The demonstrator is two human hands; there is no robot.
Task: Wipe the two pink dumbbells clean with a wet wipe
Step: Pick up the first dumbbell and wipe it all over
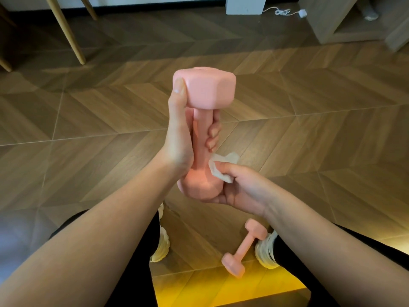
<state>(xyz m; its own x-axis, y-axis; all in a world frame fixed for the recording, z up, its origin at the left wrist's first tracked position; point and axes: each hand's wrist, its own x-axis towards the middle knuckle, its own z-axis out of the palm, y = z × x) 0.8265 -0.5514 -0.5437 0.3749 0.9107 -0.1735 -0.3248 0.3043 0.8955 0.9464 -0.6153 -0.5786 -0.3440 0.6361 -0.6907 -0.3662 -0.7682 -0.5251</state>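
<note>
Pink dumbbell (202, 120), upright in the left hand (180, 138), could slip onto feet; the right hand (239, 187) pinched the wet wipe (221, 168).

Wood floor (309, 120) laid in a chevron pattern fills the frame. Pale wooden furniture legs (66, 29) stand at upper left, a light wooden cabinet (336, 21) at upper right, a white cable (285, 11) (with a small plug) beside it. Yellow light (221, 293) glows along the bottom edge.
</note>
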